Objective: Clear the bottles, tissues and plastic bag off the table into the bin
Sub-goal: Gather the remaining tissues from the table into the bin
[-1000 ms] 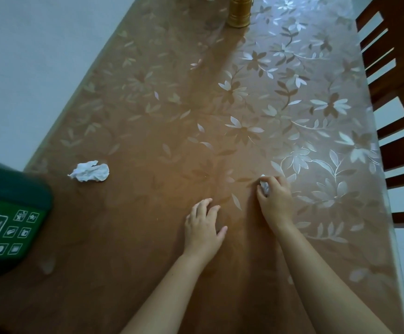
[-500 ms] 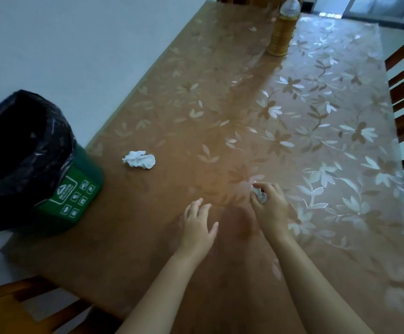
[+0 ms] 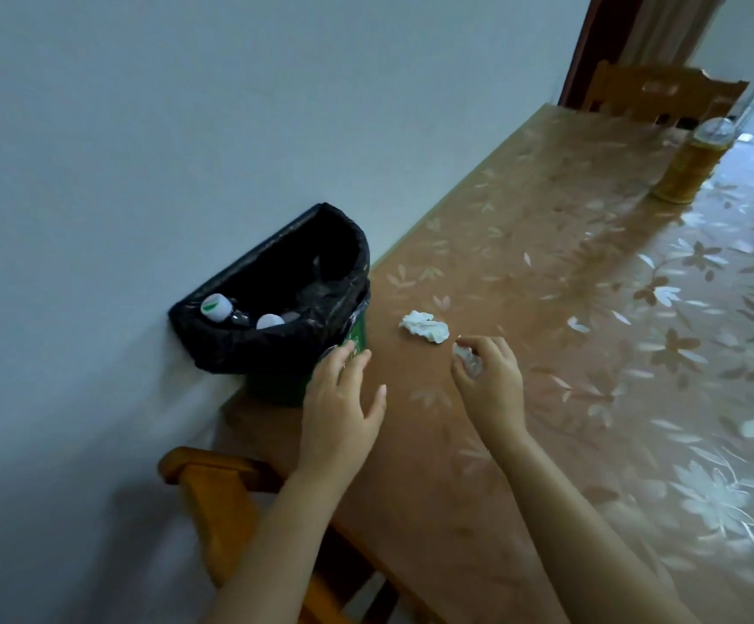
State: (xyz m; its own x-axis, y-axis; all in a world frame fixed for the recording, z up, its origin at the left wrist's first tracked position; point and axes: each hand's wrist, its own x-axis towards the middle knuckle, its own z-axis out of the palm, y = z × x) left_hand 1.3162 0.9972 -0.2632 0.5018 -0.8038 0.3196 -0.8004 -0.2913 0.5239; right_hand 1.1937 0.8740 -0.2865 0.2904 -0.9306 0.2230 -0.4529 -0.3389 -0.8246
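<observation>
My right hand (image 3: pixel 490 376) is closed on a small crumpled tissue wad (image 3: pixel 466 358), held just above the table. A second crumpled white tissue (image 3: pixel 424 325) lies on the table a little ahead and to the left of it. My left hand (image 3: pixel 343 407) hovers open, fingers spread, right beside the green bin (image 3: pixel 348 349). The bin has a black liner (image 3: pixel 276 340) and stands at the table's near left corner against the wall. Bottles with white caps (image 3: pixel 216 306) lie inside it. An amber bottle (image 3: pixel 690 166) stands upright far back on the table.
The long table (image 3: pixel 546 286) has a brown floral cover and runs along a pale wall on the left. A wooden chair (image 3: pixel 217 488) sits below the near edge by my left arm. Another wooden chair (image 3: pixel 654 94) stands at the far end.
My view has swung left toward the bin. Both hands have moved left; the right carries the small tissue wad past the lying tissue, and the left has reached the bin's side.
</observation>
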